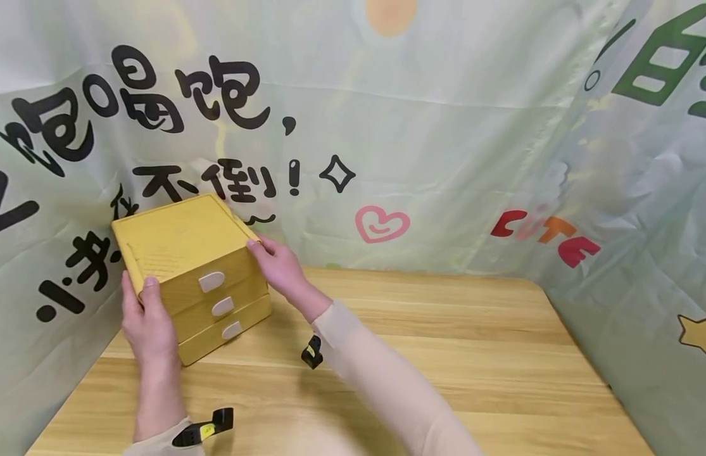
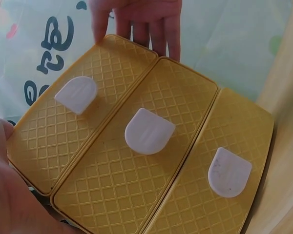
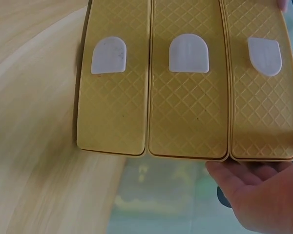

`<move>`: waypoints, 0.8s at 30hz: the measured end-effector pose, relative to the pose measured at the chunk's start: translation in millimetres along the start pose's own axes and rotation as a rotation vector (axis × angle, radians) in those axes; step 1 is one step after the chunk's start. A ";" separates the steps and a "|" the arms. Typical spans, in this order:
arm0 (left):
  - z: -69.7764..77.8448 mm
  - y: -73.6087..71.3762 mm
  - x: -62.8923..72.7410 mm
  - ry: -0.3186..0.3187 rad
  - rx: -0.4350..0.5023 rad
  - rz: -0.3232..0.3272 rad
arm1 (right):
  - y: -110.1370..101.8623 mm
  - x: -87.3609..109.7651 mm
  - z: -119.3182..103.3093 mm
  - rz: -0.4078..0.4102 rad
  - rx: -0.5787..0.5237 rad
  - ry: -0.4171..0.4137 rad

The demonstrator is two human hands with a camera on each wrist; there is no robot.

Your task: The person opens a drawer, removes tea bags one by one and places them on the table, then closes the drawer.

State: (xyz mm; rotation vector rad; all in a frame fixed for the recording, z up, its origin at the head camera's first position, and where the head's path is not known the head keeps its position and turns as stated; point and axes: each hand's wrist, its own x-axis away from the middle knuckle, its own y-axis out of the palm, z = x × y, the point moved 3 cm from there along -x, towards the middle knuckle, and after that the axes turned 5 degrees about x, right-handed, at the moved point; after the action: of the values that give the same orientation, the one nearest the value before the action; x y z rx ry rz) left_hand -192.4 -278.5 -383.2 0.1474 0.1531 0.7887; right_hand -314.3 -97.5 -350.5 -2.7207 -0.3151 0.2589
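Observation:
A yellow three-drawer storage box point(image 1: 184, 237) stands at the left of the wooden table, turned at an angle. Its drawer fronts point(image 2: 105, 170) carry a raised diamond pattern, each with a white rounded handle point(image 3: 188, 54). In the head view the bottom drawer point(image 1: 201, 345) juts out a little past the two above it. My left hand point(image 1: 151, 329) grips the box's near left side, thumb at the top edge. On the opposite side my right hand point(image 1: 283, 271) holds the upper right edge, its thumb on the top corner. Most of the left fingers are hidden behind the box.
The wooden table point(image 1: 421, 354) extends to the right of the box. Printed fabric point(image 1: 444, 158) hangs behind and along both sides, close to the box's back and left. Black straps with small mounts point(image 1: 204, 430) are at both wrists.

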 end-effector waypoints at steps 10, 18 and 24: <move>-2.3 7.7 4.2 0.006 -0.024 -0.013 | -20.0 18.5 5.3 0.012 0.033 -0.068; -3.5 17.5 9.0 0.054 -0.104 -0.032 | -40.4 42.1 16.6 0.042 -0.002 -0.062; -4.5 30.9 16.0 0.122 -0.166 -0.109 | -63.5 63.8 27.3 0.052 0.000 -0.085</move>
State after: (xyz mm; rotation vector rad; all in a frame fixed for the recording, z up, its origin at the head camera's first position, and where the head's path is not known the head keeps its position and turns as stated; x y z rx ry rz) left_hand -203.5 -245.3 -383.1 -0.0654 0.2085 0.6989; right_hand -270.8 -14.4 -358.7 -2.7257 -0.2686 0.3894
